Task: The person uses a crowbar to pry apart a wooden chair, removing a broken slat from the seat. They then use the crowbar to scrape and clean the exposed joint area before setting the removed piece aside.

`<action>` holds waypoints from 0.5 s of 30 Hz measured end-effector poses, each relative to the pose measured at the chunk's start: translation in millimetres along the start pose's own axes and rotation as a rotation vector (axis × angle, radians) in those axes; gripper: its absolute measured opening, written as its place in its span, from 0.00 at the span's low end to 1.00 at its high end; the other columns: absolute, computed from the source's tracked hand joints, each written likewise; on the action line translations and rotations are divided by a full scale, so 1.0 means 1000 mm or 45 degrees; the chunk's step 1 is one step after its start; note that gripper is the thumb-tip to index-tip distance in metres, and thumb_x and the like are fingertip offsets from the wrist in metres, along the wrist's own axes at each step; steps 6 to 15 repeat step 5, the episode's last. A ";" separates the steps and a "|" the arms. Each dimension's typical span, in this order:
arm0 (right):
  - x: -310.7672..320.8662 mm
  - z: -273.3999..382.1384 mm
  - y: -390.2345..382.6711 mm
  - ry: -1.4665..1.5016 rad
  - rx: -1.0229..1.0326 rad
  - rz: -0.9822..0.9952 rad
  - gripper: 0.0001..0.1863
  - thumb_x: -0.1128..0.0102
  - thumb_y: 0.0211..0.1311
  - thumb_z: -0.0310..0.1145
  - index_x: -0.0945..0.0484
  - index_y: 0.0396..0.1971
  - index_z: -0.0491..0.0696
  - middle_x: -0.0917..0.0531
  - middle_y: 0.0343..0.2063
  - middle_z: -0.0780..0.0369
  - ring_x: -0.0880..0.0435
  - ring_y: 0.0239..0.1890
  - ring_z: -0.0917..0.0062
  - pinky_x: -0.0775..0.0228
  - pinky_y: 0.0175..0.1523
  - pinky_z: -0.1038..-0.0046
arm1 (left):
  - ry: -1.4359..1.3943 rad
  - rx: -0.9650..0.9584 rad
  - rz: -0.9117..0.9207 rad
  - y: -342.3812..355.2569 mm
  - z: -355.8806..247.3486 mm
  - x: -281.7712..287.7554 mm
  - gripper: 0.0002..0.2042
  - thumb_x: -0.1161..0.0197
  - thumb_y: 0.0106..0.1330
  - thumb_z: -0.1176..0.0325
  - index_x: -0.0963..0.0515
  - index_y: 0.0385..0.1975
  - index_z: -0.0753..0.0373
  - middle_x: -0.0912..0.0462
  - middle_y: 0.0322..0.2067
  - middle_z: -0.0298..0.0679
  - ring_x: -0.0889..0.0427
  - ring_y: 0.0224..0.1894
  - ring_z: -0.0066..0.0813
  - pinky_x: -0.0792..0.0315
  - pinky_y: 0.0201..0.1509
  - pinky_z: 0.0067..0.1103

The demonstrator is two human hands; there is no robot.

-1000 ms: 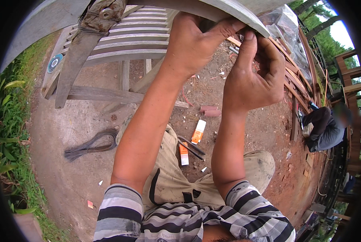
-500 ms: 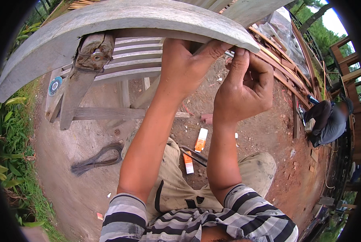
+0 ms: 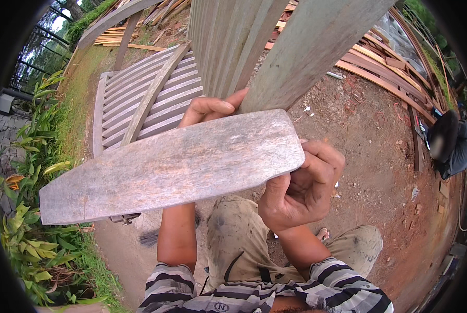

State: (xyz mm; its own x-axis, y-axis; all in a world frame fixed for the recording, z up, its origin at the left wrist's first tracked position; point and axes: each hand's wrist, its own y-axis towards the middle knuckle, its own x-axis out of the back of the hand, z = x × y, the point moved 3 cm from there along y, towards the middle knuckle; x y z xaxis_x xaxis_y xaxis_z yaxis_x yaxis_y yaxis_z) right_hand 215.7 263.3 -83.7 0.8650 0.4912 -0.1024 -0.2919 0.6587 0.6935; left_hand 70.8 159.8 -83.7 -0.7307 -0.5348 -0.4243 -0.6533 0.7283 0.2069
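A weathered grey wooden armrest of a slatted chair lies across the middle, its broad face up. My left hand reaches behind it, and bent fingers show over its far edge beside a wide wooden board. These fingers are closed on the armrest; the palm is hidden. At the armrest's right end, my right hand is closed, with curled fingers and thumb against the corner and underside. Whatever lies between its fingertips is hidden. A small dark metal fitting peeks out below the armrest's left part.
Wooden slats rise beyond the armrest, with a slatted panel at left. Timber strips are piled at the far right, near a crouching person. Plants border the left; a dark wire bundle lies on the ground.
The view has shifted, so the armrest now shows its broad upper face and hides most of my left hand. My right hand appears lower, still at the armrest's right end.
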 end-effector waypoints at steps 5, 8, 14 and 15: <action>0.006 0.004 0.004 -0.055 -0.022 0.009 0.16 0.26 0.58 0.27 0.20 0.43 0.40 0.23 0.46 0.53 0.19 0.48 0.68 0.21 0.55 0.69 | -0.159 0.463 0.037 0.023 -0.031 -0.018 0.45 0.34 0.65 0.37 0.39 0.75 0.60 0.30 0.67 0.66 0.21 0.65 0.56 0.28 0.67 0.52; 0.006 0.004 0.004 -0.055 -0.022 0.009 0.16 0.26 0.58 0.27 0.20 0.43 0.40 0.23 0.46 0.53 0.19 0.48 0.68 0.21 0.55 0.69 | -0.159 0.463 0.037 0.023 -0.031 -0.018 0.45 0.34 0.65 0.37 0.39 0.75 0.60 0.30 0.67 0.66 0.21 0.65 0.56 0.28 0.67 0.52; 0.006 0.004 0.004 -0.055 -0.022 0.009 0.16 0.26 0.58 0.27 0.20 0.43 0.40 0.23 0.46 0.53 0.19 0.48 0.68 0.21 0.55 0.69 | -0.159 0.463 0.037 0.023 -0.031 -0.018 0.45 0.34 0.65 0.37 0.39 0.75 0.60 0.30 0.67 0.66 0.21 0.65 0.56 0.28 0.67 0.52; 0.006 0.004 0.004 -0.055 -0.022 0.009 0.16 0.26 0.58 0.27 0.20 0.43 0.40 0.23 0.46 0.53 0.19 0.48 0.68 0.21 0.55 0.69 | -0.159 0.463 0.037 0.023 -0.031 -0.018 0.45 0.34 0.65 0.37 0.39 0.75 0.60 0.30 0.67 0.66 0.21 0.65 0.56 0.28 0.67 0.52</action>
